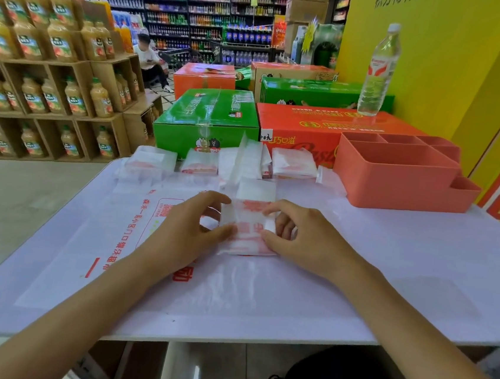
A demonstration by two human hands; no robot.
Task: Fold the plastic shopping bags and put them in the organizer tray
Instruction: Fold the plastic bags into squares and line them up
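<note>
Plastic, white with red print, is what you are working on: a small folded bag is lying on the table, near its middle, on top of a larger flat bag that is spread out under your forearms. Your left hand is pinching the folded bag's left edge, thumb low and forefinger curled over the top. Your right hand is gripping the right edge the same way, fingers bent round the fold, thumb pressing the lower corner. An upper flap of the bag is standing up white between your two hands.

Beyond your hands, a row of already folded bags is lying along the far edge of the table, some flat, one or two propped upright. To the right of them the tray, a salmon-pink organizer with several compartments, is sitting on the table's far right corner; you are seeing no bags inside its visible compartments.

Behind the table, green and orange cartons are stacked, and a water bottle is standing upright on an orange one. Juice bottles are filling the shelves on your left.
</note>
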